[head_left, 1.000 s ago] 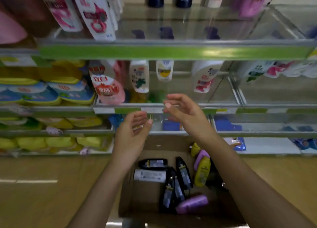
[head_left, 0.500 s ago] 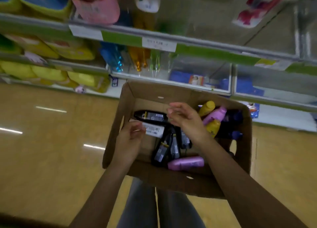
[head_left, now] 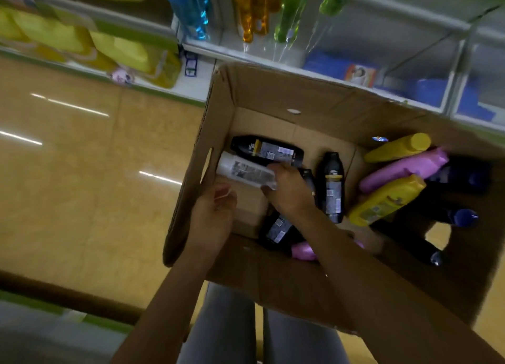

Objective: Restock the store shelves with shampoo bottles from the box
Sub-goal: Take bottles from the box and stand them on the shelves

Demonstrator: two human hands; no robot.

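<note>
- Right hand [head_left: 289,191] reaches into the cardboard box [head_left: 273,276]; its fingers [head_left: 276,169] close on a white bottle [head_left: 243,171] lying at the box's left wall.
- Left hand [head_left: 213,216] hovers at the box's near-left corner, fingers loosely curled, holding nothing.
- Judged progress: about a dozen bottles are left in the box, so much restocking remains.

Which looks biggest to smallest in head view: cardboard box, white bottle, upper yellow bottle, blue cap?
1. cardboard box
2-3. upper yellow bottle and white bottle: look alike, and the right hand covers the white one's end, so unranked
4. blue cap
</note>
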